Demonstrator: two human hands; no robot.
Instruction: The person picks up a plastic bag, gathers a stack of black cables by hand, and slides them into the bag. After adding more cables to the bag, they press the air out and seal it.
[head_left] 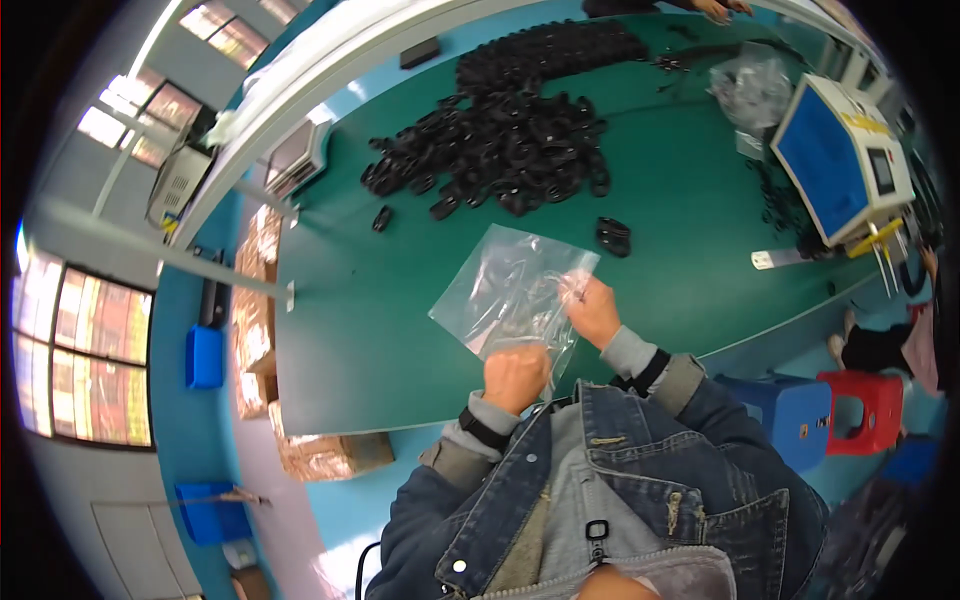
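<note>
A clear plastic bag is stretched between my two hands above the green table. My left hand is closed on its near edge, close to the table's front. On the bag's right side, my right hand grips it with curled fingers. Nothing can be made out inside the bag. Just beyond my right hand lies a small black plastic part. Another black part sits alone to the left, in front of a large heap of similar black parts.
Neat rows of black parts lie behind the heap. At the right stand a blue-and-white machine and a crumpled clear bag. Blue and red stools are below the right edge. Cardboard boxes line the left side. Another person's hands show at the far edge.
</note>
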